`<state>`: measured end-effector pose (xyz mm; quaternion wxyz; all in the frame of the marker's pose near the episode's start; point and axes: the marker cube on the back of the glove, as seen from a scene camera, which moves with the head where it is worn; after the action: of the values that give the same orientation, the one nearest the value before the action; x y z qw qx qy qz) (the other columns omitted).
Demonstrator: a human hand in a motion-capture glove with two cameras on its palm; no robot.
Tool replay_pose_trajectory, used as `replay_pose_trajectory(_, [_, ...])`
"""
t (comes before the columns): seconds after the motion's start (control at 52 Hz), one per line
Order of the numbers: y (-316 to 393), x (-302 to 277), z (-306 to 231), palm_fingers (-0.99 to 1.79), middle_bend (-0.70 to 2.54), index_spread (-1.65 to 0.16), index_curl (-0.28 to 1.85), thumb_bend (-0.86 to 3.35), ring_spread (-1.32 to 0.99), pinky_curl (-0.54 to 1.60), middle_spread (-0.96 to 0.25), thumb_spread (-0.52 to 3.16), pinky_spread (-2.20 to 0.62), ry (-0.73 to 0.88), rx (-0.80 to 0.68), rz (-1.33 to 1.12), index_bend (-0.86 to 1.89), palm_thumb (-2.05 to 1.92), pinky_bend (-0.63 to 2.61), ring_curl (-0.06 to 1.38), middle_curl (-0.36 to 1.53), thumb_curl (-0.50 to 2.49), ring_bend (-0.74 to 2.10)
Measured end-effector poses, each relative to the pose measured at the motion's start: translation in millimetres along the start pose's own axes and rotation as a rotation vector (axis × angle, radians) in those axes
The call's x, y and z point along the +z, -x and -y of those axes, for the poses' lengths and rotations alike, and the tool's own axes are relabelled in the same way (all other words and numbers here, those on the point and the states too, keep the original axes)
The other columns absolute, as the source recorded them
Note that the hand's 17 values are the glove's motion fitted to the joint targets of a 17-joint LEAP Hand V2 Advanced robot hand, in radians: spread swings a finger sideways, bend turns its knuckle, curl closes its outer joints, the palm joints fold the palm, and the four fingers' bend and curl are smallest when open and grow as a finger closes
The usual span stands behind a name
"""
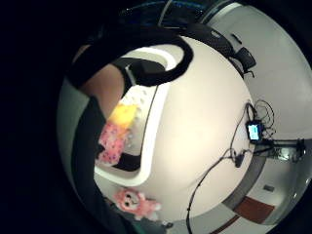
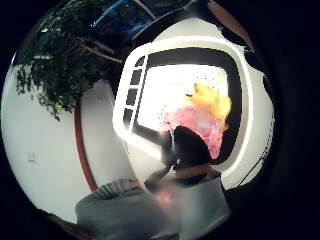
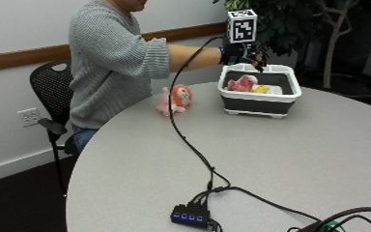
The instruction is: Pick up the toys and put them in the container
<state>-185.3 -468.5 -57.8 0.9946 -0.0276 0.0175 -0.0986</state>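
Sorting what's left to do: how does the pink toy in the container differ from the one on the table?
The pink-and-yellow toy lies inside the container, under the gloved right hand; the pink-and-orange toy sits on the table beside the container, not yet put away. Both look like soft plush toys.

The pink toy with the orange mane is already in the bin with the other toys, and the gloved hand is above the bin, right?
Not quite. The pink toy lies on the table beside the bin, as the outside view shows. The gloved hand is above the bin.
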Motion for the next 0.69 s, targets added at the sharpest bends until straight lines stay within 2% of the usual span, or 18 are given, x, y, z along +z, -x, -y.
replay_pose_trajectory(0.135, [-11,-7,-15,0.14,0.35,-0.35,0.3,-0.02,-0.37,0.38,-0.26,1.39,-0.12,-0.015,0.042,-0.143,0.15,0.22,1.08,0.42,0.53,0.4,0.98])
replay_pose_trajectory(0.231, [7,-11,-45,0.14,0.33,-0.36,0.3,-0.02,-0.35,0.38,-0.26,1.38,-0.1,-0.016,-0.079,-0.05,0.15,0.2,1.09,0.41,0.52,0.39,0.98])
replay_pose_trajectory(0.327, [4,-11,-84,0.14,0.31,-0.36,0.3,-0.02,-0.34,0.37,-0.25,1.38,-0.09,-0.024,-0.039,-0.1,0.16,0.19,1.09,0.41,0.51,0.38,0.98])
replay_pose_trajectory(0.365, [4,-12,-104,0.13,0.29,-0.36,0.3,-0.02,-0.34,0.37,-0.25,1.38,-0.08,-0.026,-0.06,-0.062,0.16,0.17,1.1,0.41,0.5,0.37,0.98])
replay_pose_trajectory(0.461, [15,-15,-178,0.12,0.25,-0.36,0.31,-0.02,-0.32,0.37,-0.24,1.39,-0.07,-0.04,-0.217,0.147,0.18,0.13,1.1,0.4,0.49,0.36,0.97])
replay_pose_trajectory(0.596, [31,13,-261,0.15,0.23,-0.36,0.33,-0.02,-0.3,0.36,-0.23,1.4,-0.06,-0.052,-0.241,0.089,0.19,0.09,1.09,0.38,0.48,0.35,0.94])
replay_pose_trajectory(0.692, [33,36,-291,0.16,0.21,-0.37,0.34,-0.01,-0.29,0.36,-0.23,1.4,-0.06,0.01,-0.224,0.047,0.19,0.08,1.09,0.38,0.47,0.34,0.92])
